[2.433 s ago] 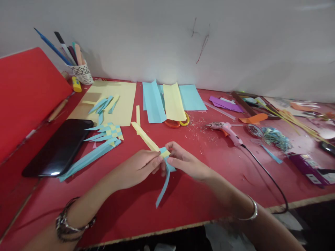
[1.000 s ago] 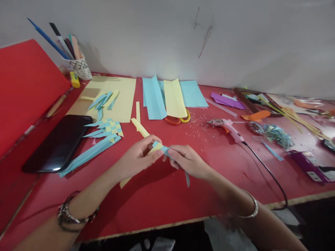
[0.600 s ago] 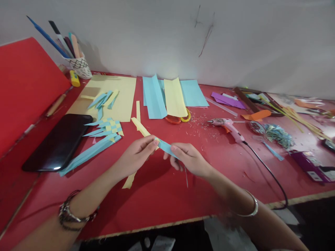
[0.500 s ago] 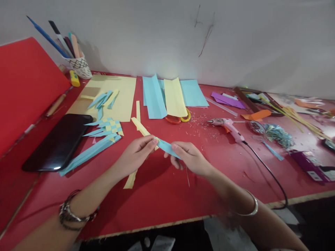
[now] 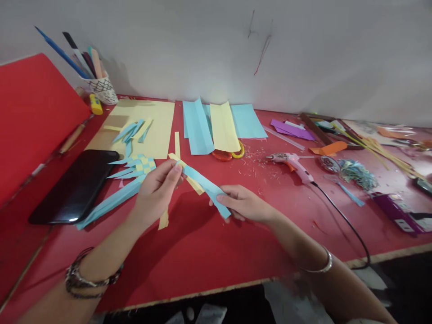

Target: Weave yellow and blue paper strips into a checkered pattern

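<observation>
A light blue paper strip (image 5: 202, 181) stretches slanting between my two hands. My left hand (image 5: 157, 189) pinches its upper end, where it crosses a pale yellow paper strip (image 5: 195, 185). Lower down, my right hand (image 5: 241, 203) grips the other end of the blue strip, thumb on top. Another yellow paper piece (image 5: 164, 220) shows below my left hand; whether it joins the held one is hidden. Beside my left hand lies a blue-and-yellow woven paper piece (image 5: 144, 164) with pointed blue ends, and folded blue strips (image 5: 111, 203) rest below it.
A black phone (image 5: 72, 189) lies at left. Behind are a yellow sheet (image 5: 158, 130), folded blue paper (image 5: 199, 128) and scissors (image 5: 240, 150) partly under paper. To the right lie a pink glue gun (image 5: 293, 164) with its cord, a tassel bundle (image 5: 357, 174) and a purple box (image 5: 394, 213).
My left hand has moved left and up, away from my right hand. More of the blue strip now shows between them, with the yellow strip lying beneath it.
</observation>
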Motion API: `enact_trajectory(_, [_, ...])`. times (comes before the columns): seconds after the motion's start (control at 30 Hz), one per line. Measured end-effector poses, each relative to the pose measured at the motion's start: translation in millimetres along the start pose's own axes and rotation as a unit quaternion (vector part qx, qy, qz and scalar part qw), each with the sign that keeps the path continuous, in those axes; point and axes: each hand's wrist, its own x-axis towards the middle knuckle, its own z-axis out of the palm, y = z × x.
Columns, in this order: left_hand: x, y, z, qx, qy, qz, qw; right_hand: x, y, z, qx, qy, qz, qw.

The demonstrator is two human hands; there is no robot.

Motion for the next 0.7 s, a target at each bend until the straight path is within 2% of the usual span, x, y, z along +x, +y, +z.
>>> enact_trajectory(0.1, [2.6, 0.1, -1.7, -0.006, -0.004, 0.008, 1.0, 3.2, 1.6, -0.8, -0.066, 0.045, -0.04, 0.996])
enact_trajectory(0.17, [3.0, 0.4, -1.9, 0.012, -0.009, 0.011, 1.0, 5.3, 2.9, -0.8, -0.124, 0.13, -0.085, 0.98])
enact_trajectory(0.2, [2.8, 0.6, -2.0, 0.027, -0.009, 0.016, 0.999, 6.0, 3.4, -0.7, -0.159, 0.193, -0.116, 0.961])
enact_trajectory(0.27, [1.7, 0.8, -1.8, 0.076, -0.009, 0.032, 0.996, 6.0, 4.1, 0.0, -0.227, 0.322, -0.191, 0.899])
enact_trajectory(0.33, [-0.1, 0.8, -1.1, 0.139, -0.025, 0.06, 0.988, 4.0, 3.8, 1.7, -0.278, 0.401, -0.262, 0.833])
enact_trajectory(0.37, [-1.1, 0.7, -0.3, 0.164, -0.041, 0.075, 0.983, 2.6, 3.4, 3.2, -0.296, 0.412, -0.291, 0.811])
enact_trajectory(0.43, [-3.3, 0.0, 2.0, 0.193, -0.079, 0.101, 0.973, 0.3, 2.7, 7.2, -0.322, 0.399, -0.338, 0.789])
enact_trajectory(0.57, [-7.7, -2.4, 7.5, 0.194, -0.133, 0.132, 0.963, 0.6, 3.4, 15.6, -0.357, 0.328, -0.369, 0.793])
enact_trajectory(0.7, [-9.9, -3.2, 9.9, 0.181, -0.138, 0.128, 0.965, 3.1, 5.4, 18.0, -0.365, 0.339, -0.364, 0.787])
